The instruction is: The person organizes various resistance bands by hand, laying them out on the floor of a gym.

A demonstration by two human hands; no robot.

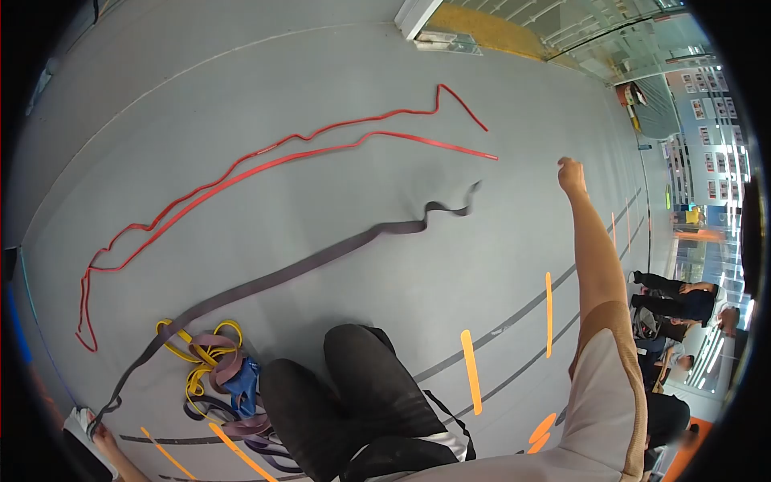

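Observation:
A long grey resistance band (321, 259) stretches across the grey floor from the lower left to a wavy far end near the middle. My left hand (103, 438) at the bottom left corner grips its near end. My right arm reaches far out to the right, and my right hand (571, 173) is closed in a fist with nothing visible in it, apart from the band's far end. My knees in black trousers (353, 394) fill the bottom middle.
A long red band (241, 170) lies looped on the floor beyond the grey one. A pile of yellow, pink, blue and purple bands (218, 371) sits by my left knee. Orange marks (471, 371) and dark lines cross the floor. Other people (679, 297) sit at the right.

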